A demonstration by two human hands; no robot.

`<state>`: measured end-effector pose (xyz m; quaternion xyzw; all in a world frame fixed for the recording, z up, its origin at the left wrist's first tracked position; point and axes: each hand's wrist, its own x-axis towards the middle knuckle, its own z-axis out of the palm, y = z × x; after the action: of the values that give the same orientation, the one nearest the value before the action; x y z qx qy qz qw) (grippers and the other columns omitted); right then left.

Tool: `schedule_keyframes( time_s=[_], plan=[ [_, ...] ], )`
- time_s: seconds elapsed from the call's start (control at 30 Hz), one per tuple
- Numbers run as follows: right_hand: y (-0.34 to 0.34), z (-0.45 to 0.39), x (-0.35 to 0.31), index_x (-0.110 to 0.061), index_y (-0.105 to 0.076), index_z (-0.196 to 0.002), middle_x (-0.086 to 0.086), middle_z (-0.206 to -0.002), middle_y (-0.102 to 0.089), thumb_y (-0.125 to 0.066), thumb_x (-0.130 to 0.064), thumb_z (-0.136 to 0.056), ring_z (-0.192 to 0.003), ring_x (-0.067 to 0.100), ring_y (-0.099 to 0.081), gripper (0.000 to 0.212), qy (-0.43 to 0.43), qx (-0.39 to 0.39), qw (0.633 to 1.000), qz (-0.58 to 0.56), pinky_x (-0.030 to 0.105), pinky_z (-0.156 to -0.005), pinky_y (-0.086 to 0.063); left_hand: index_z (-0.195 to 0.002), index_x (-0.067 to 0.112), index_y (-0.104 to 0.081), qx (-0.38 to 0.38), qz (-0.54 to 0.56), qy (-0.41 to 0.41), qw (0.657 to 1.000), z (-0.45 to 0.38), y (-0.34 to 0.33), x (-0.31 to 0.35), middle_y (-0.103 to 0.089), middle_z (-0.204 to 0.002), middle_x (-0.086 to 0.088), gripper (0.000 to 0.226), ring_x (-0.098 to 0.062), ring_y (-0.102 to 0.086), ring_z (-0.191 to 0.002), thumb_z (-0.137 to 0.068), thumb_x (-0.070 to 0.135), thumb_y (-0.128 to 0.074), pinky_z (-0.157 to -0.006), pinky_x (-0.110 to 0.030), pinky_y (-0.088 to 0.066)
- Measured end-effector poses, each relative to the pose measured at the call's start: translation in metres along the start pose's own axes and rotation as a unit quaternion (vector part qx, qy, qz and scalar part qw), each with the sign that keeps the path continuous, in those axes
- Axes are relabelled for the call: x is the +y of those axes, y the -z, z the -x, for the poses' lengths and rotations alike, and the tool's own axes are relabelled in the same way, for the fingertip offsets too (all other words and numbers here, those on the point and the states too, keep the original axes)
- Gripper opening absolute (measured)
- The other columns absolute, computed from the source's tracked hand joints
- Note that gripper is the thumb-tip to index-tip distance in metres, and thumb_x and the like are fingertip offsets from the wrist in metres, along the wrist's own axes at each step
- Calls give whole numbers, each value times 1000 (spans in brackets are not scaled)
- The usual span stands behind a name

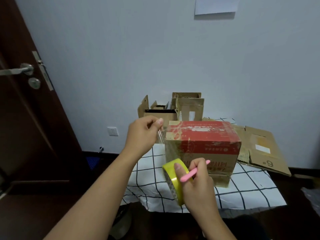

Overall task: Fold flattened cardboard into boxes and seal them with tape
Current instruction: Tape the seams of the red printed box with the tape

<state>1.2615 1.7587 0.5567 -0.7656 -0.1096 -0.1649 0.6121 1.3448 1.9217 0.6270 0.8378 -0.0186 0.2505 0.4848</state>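
At centre frame, a red-and-brown cardboard box [202, 146] stands closed on a checked cloth. Left of it, the left hand [143, 134] pinches the free end of clear tape [161, 135], stretched taut toward the box's upper corner, probably for sealing. Lower centre, the right hand [195, 184] grips the yellow tape roll [173, 177] and a pink cutter [194, 171], likely ready to cut. Flattened cardboard [259, 149] lies at right.
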Motion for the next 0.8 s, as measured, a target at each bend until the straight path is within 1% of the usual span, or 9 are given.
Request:
schedule_keyframes(
  time_s=[0.07,0.13,0.2,0.3,0.43,0.57,0.67,0.73,0.8],
  plan=[
    [-2,-3,-2,-18,-35,-81,-16,-50,-50,-63,-37,-87,-42,6,-40,35,12,-2,1000,2,15,-43,-27,-69,23,-68,7,-21,3,1000,-18,-6,-1,-56,-49,13,28,-11,-54,-56,-96,28,-62,-61,-24,-44],
    [-5,-6,1,-19,-34,-83,-16,-51,-50,-68,-23,-89,-42,6,-39,34,18,-21,999,22,16,-43,-26,-71,21,-68,5,-35,4,999,-36,-9,-2,-56,-52,12,28,-6,-51,-56,-97,28,-62,-57,-17,-39],
    [-6,-10,7,-20,-34,-84,-17,-52,-49,-67,-24,-91,-44,7,-38,33,2,-43,999,30,18,-44,-26,-71,17,-69,20,-28,12,999,-58,-7,-6,-58,-59,5,30,-13,-52,-59,-97,30,-61,-61,-24,-42],
    [-6,-12,12,-19,-35,-82,-10,-46,-45,-63,-39,-88,-42,6,-35,35,-23,-50,998,-1,17,-46,-25,-72,17,-71,-1,0,39,999,-87,-7,-15,-62,-63,0,29,-18,-56,-62,-97,31,-63,-70,-38,-54],
    [-5,-16,16,-31,-36,-81,-2,-52,-41,-72,-15,-86,-43,5,-33,40,-8,-47,999,-15,22,-47,-27,-83,11,-74,-69,31,72,994,-111,-26,-35,-67,-72,-5,24,-16,-59,-67,-96,29,-64,-83,-44,-58],
    [-7,-30,15,-34,-35,-81,5,-62,-39,-67,-38,-74,-53,9,-36,33,-22,-67,997,-41,30,-54,-33,-88,7,-74,-122,69,107,984,-126,-44,-48,-65,-81,-6,22,-17,-58,-74,-96,26,-65,-79,-33,-57],
    [-10,-36,16,-30,-35,-82,-2,-66,-39,-66,-45,-66,-58,10,-37,38,-45,-71,993,-84,31,-57,-35,-84,15,-75,-151,69,118,979,-136,-51,-57,-71,-96,-6,18,-18,-64,-79,-93,28,-68,-82,-33,-59],
    [-12,-38,15,-25,-35,-84,-5,-68,-40,-71,-36,-68,-60,10,-36,41,-51,-74,989,-119,30,-57,-35,-84,18,-73,-163,76,124,976,-141,-54,-59,-72,-104,-6,13,-20,-67,-85,-93,27,-69,-84,-36,-60],
    [-15,-38,14,-17,-34,-85,-4,-67,-41,-75,-14,-77,-58,9,-35,42,-45,-71,986,-144,23,-54,-36,-86,18,-72,-174,84,125,973,-143,-56,-58,-72,-105,-7,12,-20,-69,-85,-94,26,-68,-82,-33,-60]
  ],
)
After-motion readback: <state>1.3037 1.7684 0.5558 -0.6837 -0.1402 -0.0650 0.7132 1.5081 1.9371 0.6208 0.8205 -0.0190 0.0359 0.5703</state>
